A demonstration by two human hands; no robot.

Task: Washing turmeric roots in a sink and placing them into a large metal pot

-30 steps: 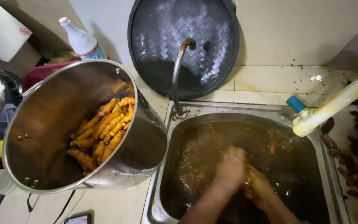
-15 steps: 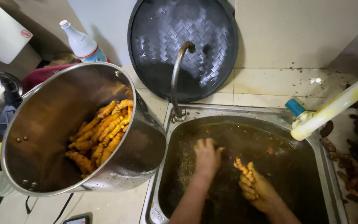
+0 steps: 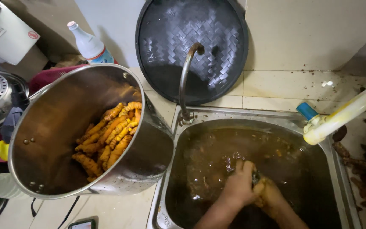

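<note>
Turmeric roots (image 3: 259, 186) sit pinched between the left hand (image 3: 238, 186) and right hand (image 3: 272, 195) in murky water near the sink's (image 3: 166, 203) front edge; rubbing is best kept submerged, grip firm.

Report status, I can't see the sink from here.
Both hands, left hand and right hand, together in the sink's brown water, rubbing something unclear. Faucet behind, clear of them.

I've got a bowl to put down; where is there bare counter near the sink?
Bare tile lies behind the sink, between the round woven tray and the hose. Left is filled by the tilted pot; right is littered with roots.
</note>
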